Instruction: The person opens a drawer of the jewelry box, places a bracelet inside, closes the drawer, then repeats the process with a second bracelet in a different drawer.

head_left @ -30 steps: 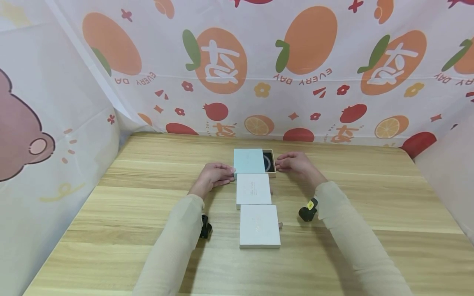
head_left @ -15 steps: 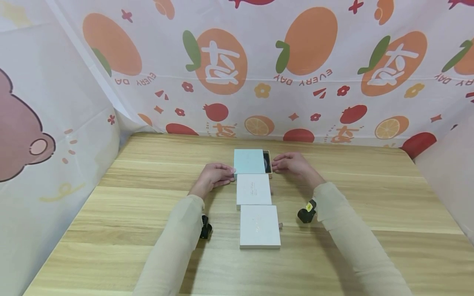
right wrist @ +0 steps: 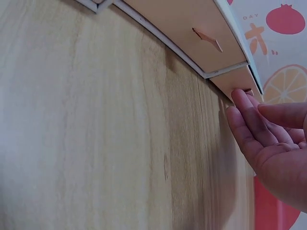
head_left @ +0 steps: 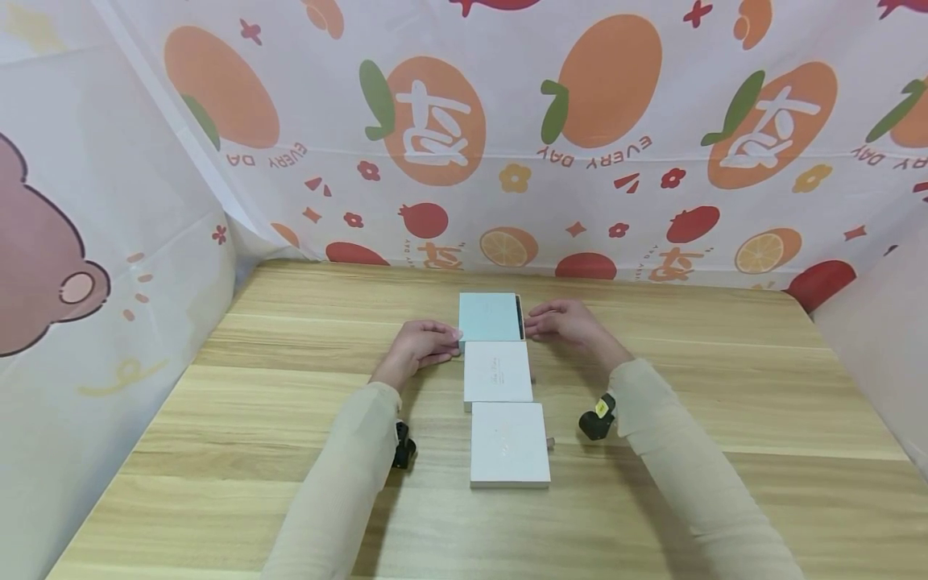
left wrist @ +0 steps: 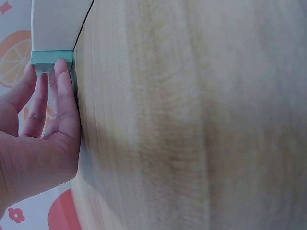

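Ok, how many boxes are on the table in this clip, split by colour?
Light blue box, between the left hand and right hand: 1
White boxes, the middle white box and the near white box: 2
Total: 3 boxes on the wooden table.

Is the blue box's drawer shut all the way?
Nearly: a dark sliver shows at the blue box's right edge, where the right hand presses.
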The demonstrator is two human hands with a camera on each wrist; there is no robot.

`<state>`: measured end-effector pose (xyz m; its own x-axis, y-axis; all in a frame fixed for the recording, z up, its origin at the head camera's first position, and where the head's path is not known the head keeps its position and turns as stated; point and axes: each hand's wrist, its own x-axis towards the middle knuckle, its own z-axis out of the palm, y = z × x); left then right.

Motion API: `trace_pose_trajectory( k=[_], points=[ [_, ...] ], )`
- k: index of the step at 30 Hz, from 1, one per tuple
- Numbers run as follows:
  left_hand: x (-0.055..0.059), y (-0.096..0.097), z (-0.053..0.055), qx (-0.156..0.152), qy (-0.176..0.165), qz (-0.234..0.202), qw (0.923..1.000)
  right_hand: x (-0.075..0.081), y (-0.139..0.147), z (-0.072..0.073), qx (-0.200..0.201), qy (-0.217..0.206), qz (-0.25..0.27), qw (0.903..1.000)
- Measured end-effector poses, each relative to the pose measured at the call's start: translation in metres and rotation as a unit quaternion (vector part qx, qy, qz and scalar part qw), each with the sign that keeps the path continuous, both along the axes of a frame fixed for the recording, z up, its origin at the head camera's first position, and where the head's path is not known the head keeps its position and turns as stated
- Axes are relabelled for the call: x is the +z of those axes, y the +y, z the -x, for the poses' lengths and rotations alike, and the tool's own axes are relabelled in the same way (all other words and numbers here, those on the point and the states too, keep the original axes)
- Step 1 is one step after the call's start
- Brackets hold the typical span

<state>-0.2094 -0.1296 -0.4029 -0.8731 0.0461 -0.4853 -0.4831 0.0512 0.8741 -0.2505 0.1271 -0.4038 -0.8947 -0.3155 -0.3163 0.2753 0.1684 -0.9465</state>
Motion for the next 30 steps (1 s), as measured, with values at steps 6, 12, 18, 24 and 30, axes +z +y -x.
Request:
trace_pose_trajectory(
  k=[6,12,18,24,30],
  points=[
    [0.0006,0.0001,-0.001,-0.002,0.0,0.003,1.0,0.0011,-0.0036,-0.0017,0.006,0.004,0.006,1.0],
    [0.0005,0.0001,-0.0013,-0.002,0.0,0.004,1.0,0.0023,-0.008,-0.0031,0.001,-0.004,0.001,1.0],
    [0.0004,0.0001,-0.0018,0.001,0.0,0.002,1.0,0.0016,-0.0102,-0.0028,0.0,-0.004,-0.003,1.0],
    [-0.0008,0.0008,-0.0002,0.003,0.001,0.001,1.0,0.0003,-0.0093,-0.002,0.005,-0.001,-0.008,1.0],
    [-0.0008,0.0008,0.0002,0.006,0.005,0.002,1.0,0.0003,-0.0059,-0.0009,0.012,-0.001,0.0,0.9999]
  ],
)
